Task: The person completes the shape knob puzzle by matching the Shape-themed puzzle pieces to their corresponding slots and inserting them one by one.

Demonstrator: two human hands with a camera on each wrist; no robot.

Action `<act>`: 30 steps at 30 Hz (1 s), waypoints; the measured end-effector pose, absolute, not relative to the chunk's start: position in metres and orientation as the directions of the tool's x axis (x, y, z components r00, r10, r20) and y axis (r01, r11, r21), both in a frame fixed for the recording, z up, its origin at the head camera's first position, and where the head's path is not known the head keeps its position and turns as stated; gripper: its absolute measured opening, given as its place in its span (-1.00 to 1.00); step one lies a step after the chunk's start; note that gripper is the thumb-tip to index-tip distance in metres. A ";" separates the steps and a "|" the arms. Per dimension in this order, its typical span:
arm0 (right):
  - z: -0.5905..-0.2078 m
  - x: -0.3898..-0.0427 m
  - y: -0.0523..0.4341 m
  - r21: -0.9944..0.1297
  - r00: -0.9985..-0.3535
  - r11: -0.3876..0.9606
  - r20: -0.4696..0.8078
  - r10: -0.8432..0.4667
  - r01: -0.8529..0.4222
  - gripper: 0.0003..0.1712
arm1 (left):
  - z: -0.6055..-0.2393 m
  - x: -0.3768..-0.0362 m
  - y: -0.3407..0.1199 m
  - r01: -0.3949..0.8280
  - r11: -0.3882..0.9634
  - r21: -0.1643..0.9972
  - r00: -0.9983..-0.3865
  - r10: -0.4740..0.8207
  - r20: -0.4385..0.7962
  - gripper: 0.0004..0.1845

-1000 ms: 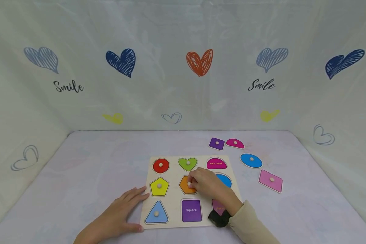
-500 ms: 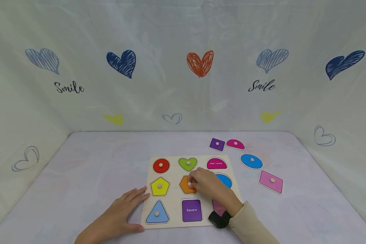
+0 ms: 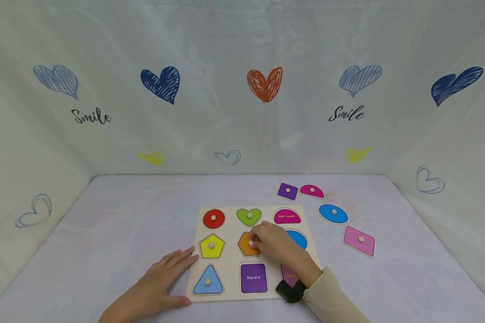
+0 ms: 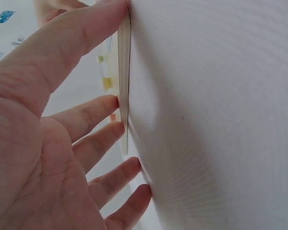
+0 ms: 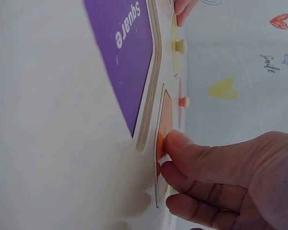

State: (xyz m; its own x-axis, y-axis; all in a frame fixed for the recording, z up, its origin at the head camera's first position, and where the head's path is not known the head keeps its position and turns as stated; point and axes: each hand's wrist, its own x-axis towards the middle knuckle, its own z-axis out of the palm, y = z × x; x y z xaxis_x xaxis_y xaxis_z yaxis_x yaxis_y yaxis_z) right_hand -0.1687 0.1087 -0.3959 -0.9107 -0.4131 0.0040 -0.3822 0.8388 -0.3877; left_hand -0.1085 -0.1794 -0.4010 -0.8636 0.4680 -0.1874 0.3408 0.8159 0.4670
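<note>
A wooden shape puzzle board (image 3: 231,287) lies flat on the table. My right hand (image 3: 280,244) pinches the knob of the orange hexagon piece (image 3: 244,244), which sits in the board's middle recess; the right wrist view shows thumb and fingertips at this hexagon piece (image 5: 167,112). My left hand (image 3: 155,282) lies at the board's left side, fingers spread, with some fingertips against the board's edge (image 4: 124,72). Knobbed pieces fill other recesses: red circle (image 3: 207,223), green heart (image 3: 244,219), yellow pentagon (image 3: 205,251) and blue triangle (image 3: 214,289). My right forearm partly hides the blue oval recess (image 3: 299,237).
Loose pieces lie beyond the board to the right: a purple square (image 3: 283,193), a magenta half round (image 3: 306,190), a blue oval (image 3: 326,212) and a pink rectangle (image 3: 352,237). Bare recesses include the square (image 3: 253,287) and half round (image 3: 287,221). A printed curtain (image 3: 210,125) stands behind.
</note>
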 end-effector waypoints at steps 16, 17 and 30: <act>-0.382 -0.166 0.113 -0.467 -0.919 0.826 -0.068 -0.389 -0.315 -0.73 | -0.404 -0.109 -0.181 0.299 0.812 0.502 -0.862 0.455 -0.224 -0.05; -0.379 -0.166 0.115 -0.484 -0.920 0.821 -0.076 -0.384 -0.302 -0.72 | -0.404 -0.109 -0.181 0.288 0.814 0.505 -0.863 0.449 -0.232 -0.04; -0.357 -0.184 0.153 -0.536 -0.961 0.814 -0.013 -0.275 -0.225 -0.60 | -0.402 -0.109 -0.183 0.336 0.794 0.506 -0.854 0.483 -0.190 -0.05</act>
State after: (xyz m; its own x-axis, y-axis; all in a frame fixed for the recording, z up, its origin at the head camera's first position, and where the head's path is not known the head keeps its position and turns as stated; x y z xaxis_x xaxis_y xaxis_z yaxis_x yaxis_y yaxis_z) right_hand -0.1844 0.1531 -0.3571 -0.9615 -0.2745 -0.0126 -0.2253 0.8137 -0.5359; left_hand -0.1094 -0.1826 -0.4023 -0.8544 0.4834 -0.1903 0.3365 0.7940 0.5063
